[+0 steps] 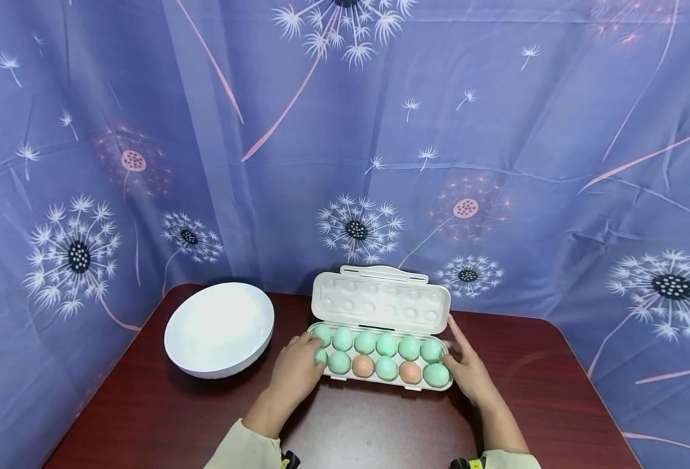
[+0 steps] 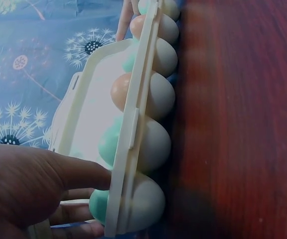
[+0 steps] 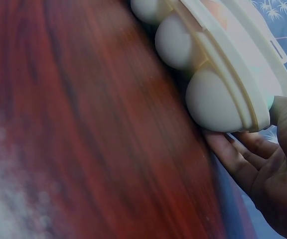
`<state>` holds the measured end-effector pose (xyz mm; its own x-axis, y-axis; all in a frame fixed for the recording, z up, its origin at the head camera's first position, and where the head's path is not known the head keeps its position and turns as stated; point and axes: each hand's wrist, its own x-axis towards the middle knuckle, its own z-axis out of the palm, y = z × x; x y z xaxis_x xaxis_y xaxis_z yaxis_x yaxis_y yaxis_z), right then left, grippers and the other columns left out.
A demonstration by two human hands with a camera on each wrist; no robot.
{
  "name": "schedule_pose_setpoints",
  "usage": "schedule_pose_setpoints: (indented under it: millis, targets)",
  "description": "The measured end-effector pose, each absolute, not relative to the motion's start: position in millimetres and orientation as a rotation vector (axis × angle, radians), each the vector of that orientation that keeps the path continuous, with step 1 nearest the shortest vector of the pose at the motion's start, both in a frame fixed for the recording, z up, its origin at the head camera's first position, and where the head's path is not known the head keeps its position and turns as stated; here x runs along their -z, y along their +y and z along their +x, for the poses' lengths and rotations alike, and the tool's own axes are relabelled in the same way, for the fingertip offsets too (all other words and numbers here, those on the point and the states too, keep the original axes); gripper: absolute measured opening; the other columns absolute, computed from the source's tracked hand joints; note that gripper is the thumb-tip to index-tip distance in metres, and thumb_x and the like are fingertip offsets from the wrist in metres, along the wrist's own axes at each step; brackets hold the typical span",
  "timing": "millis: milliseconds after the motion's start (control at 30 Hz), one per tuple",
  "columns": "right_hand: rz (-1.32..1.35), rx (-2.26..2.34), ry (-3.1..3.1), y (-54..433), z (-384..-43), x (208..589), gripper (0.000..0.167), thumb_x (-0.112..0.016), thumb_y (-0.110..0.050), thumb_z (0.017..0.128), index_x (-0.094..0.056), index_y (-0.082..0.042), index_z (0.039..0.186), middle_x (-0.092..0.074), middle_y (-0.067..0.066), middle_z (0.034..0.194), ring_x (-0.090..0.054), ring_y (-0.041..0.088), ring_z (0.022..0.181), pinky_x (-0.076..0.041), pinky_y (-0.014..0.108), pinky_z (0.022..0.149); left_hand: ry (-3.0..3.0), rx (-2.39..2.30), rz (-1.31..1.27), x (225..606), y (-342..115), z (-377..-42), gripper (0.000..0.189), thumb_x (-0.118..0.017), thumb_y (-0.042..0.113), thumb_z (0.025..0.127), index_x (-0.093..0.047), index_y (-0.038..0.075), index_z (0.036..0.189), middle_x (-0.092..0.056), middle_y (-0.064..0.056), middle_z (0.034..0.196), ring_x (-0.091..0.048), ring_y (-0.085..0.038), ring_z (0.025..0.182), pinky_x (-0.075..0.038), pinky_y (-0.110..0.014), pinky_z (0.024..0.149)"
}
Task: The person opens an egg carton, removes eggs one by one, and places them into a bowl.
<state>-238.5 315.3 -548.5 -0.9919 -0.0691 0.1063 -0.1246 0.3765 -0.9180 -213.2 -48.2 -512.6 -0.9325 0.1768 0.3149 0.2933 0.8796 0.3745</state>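
A white plastic egg carton lies at the middle of the table, its lid tilted up at the back. It holds two rows of eggs, mostly pale green, with two orange eggs in the front row. My left hand grips the carton's left end, thumb on the rim in the left wrist view. At the right end my right hand holds the carton, thumb at the rim and other fingers by the end cup. Whether the carton is slightly raised, I cannot tell.
A large white bowl stands left of the carton, near the back left of the dark red wooden table. Behind and beside the table hangs a blue curtain with a dandelion print.
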Motion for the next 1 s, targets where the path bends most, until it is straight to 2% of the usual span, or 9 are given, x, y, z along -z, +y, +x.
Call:
schedule_pose_setpoints:
  millis: [367, 667, 1000]
  targets:
    - [0.198, -1.712, -2.55, 315.0, -237.8, 550.0, 0.086, -0.051, 0.012, 0.094, -0.017, -0.025, 0.163, -0.066, 0.03, 0.122, -0.06, 0.003, 0.098, -0.051, 0.018, 0.08, -2.787, 0.557, -0.386, 510.2, -44.5, -213.6, 0.025, -0.08, 0.009, 0.076, -0.075, 0.009, 0.101, -0.066, -0.011, 0.102, -0.063, -0.029, 0.087, -0.054, -0.045, 0.071]
    - [0.221, -1.724, -2.534, 315.1, -238.2, 550.1, 0.086, -0.05, 0.013, 0.093, -0.017, -0.024, 0.163, -0.065, 0.031, 0.122, -0.06, 0.003, 0.098, -0.051, 0.017, 0.08, -2.813, 0.583, -0.391, 510.4, -45.5, -218.7, 0.028, -0.081, 0.009, 0.076, -0.075, 0.009, 0.103, -0.067, -0.013, 0.102, -0.061, -0.03, 0.088, -0.047, -0.043, 0.072]
    - [0.232, -1.731, -2.524, 315.2, -238.4, 551.2, 0.085, -0.05, 0.013, 0.094, -0.017, -0.023, 0.163, -0.064, 0.032, 0.124, -0.06, 0.003, 0.099, -0.051, 0.017, 0.08, -2.761, 0.526, -0.424, 508.1, -46.5, -215.7, 0.029, -0.084, 0.012, 0.074, -0.075, 0.009, 0.101, -0.066, -0.012, 0.102, -0.061, -0.029, 0.088, -0.051, -0.042, 0.073]
